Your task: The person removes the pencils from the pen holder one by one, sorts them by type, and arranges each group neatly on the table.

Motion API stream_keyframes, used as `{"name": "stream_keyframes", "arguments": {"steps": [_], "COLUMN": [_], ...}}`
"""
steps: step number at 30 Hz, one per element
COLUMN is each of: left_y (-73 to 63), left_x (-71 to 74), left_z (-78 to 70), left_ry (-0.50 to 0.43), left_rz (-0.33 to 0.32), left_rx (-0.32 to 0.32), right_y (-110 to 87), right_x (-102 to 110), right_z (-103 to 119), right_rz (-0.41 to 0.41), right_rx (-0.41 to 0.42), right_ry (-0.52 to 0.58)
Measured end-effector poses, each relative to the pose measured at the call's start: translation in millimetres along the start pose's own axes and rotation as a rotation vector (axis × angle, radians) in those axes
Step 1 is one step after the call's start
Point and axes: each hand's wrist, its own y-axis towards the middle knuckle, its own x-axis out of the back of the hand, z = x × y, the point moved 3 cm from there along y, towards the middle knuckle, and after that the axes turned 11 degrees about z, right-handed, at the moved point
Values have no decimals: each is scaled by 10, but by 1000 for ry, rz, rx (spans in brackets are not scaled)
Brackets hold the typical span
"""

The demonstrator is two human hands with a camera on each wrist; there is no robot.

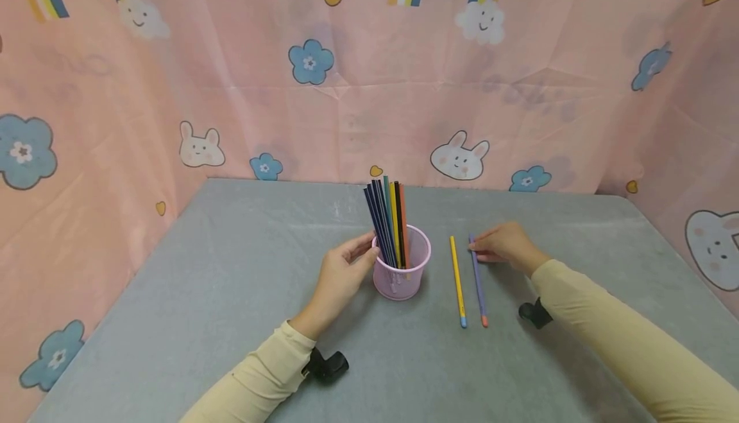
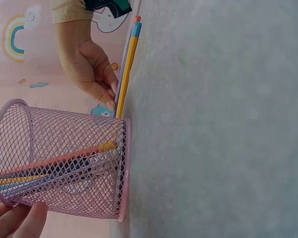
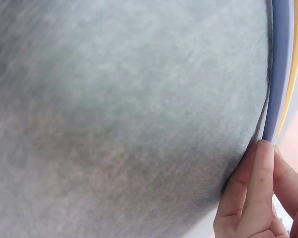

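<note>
Cup, mesh, round-rimmed | left fingers hold its rim | right fingers pinch slim purple pencil

Cup, two pencils on grey table

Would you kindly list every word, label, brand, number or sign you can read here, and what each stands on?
No readable text.
Yellow pencil: a tiny dark mark near its blue end, too small to read.
Pink backdrop: faint letter-like shapes, too blurred to read.

The right hand pinches 1 blue-violet pencil; 1 yellow pencil lies beside it.
</note>
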Motion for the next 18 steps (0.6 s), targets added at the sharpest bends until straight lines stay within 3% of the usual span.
{"name": "stream_keyframes", "arguments": {"steps": [13,18], "left_y": [5,2], "left_x": [3,0], "left_z": [-4,-15], "left_ry": [8,13], "left_rz": [-7,-4], "left_rx": [-13,-23], "right_y": [-1,-45], "right_x": [-26,6], "right_z": [8,63], "right_rz": [-43,-40], "right_rx": [15,52], "right_ry": [0,-63]}}
